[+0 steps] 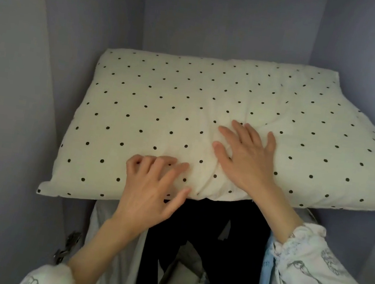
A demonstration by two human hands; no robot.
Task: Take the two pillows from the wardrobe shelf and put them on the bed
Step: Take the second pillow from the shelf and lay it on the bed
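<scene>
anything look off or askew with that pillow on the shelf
Slightly. The polka-dot pillow overhangs the shelf front above the hanging dark clothes, its middle dented under the right hand. The left hand rests at its front edge. Nothing torn or spilled.

Head-worn view looking into the wardrobe compartment.
The single wide-angle camera is facing forward and slightly down from close range, taking in the pillow (208,120) across mid-frame, both hands (151,189) just below it, the hanging clothes (209,253) underneath and the grey side walls (8,92) bending at the edges.
</scene>
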